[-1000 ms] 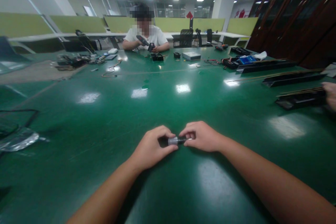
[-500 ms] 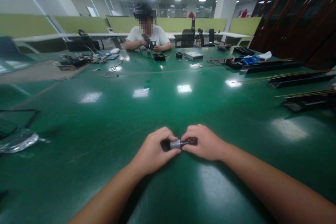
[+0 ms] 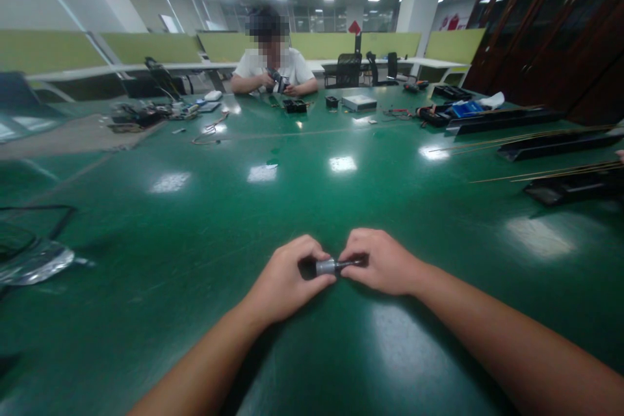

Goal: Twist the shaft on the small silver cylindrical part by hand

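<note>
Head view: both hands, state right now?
Left hand: closed, holding the grey end of a small cylindrical part.
Right hand: closed, pinching the slim dark end.

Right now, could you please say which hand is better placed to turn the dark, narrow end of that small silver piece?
Probably the right hand: it grips at the dark, narrow end, while the left hand holds the silver section.

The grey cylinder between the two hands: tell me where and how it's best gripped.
I'd pinch the grey cylinder across its thicker body from the left, thumb on the near side, fingers on the far. It lies crosswise, and the narrower dark shaft at its right end is in the right hand; the left hand holds the body this way.
</note>
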`<action>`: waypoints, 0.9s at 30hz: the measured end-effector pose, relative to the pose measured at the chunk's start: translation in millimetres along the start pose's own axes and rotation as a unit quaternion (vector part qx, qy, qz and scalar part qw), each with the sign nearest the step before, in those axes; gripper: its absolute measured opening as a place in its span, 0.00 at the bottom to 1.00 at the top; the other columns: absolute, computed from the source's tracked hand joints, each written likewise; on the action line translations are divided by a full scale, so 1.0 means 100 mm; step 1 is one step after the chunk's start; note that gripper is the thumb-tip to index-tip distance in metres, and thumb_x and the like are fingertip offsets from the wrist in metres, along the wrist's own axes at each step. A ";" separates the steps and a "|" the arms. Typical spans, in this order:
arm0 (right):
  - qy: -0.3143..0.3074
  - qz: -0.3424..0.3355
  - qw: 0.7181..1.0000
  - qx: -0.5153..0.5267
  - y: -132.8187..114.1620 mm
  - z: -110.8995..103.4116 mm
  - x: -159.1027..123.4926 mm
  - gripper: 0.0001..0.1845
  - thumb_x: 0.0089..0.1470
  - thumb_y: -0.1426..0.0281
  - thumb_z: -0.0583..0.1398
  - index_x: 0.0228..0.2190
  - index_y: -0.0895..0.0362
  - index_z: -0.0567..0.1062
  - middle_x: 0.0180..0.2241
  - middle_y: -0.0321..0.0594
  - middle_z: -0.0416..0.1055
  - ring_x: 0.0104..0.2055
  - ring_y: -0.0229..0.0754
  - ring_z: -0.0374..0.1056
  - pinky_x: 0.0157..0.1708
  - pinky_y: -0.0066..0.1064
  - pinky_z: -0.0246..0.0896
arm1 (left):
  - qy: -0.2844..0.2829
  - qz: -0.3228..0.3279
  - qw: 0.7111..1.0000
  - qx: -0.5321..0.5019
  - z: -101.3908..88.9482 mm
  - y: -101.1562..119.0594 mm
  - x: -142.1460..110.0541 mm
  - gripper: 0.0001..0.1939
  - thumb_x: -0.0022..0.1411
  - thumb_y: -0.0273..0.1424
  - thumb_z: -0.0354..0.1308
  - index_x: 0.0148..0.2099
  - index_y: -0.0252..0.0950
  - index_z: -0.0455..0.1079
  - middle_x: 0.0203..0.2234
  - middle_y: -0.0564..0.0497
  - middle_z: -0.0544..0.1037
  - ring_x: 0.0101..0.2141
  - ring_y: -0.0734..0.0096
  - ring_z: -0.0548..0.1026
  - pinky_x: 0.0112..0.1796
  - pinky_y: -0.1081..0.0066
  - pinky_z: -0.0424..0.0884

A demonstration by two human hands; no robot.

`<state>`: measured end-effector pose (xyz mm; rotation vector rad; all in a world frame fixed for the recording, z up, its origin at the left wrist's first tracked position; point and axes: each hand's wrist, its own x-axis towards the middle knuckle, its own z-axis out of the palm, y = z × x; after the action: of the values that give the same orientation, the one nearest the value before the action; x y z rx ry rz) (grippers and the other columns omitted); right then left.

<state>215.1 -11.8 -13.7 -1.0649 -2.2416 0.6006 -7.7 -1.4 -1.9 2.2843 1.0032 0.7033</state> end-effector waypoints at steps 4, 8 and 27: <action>-0.005 -0.001 1.000 0.000 -0.01 -0.02 -0.01 0.06 0.51 0.71 0.66 0.34 0.57 0.81 0.31 0.40 0.74 0.35 0.40 0.68 0.35 0.29 0.60 | 0.002 -0.004 1.000 -0.002 0.00 0.00 0.00 0.08 0.55 0.28 0.66 0.35 0.36 0.69 0.34 0.51 0.76 0.36 0.67 0.74 0.38 0.69 0.68; -0.013 0.005 1.000 0.000 -0.01 -0.04 -0.01 0.06 0.50 0.71 0.66 0.33 0.58 0.81 0.30 0.40 0.74 0.35 0.40 0.68 0.35 0.29 0.60 | -0.001 -0.007 1.000 0.000 0.01 0.00 0.00 0.08 0.54 0.28 0.67 0.35 0.36 0.70 0.34 0.51 0.76 0.36 0.67 0.74 0.38 0.69 0.68; -0.032 0.045 0.998 -0.020 0.01 -0.14 -0.04 0.05 0.48 0.72 0.67 0.31 0.57 0.80 0.28 0.37 0.74 0.29 0.37 0.67 0.33 0.28 0.59 | -0.003 -0.001 1.000 0.001 0.00 0.01 0.00 0.07 0.55 0.29 0.66 0.35 0.36 0.70 0.34 0.51 0.76 0.36 0.66 0.75 0.39 0.68 0.69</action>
<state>227.2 -12.5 -5.7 -1.1877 -2.2788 0.6370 -7.5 -1.7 -1.2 2.2849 1.0038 0.6959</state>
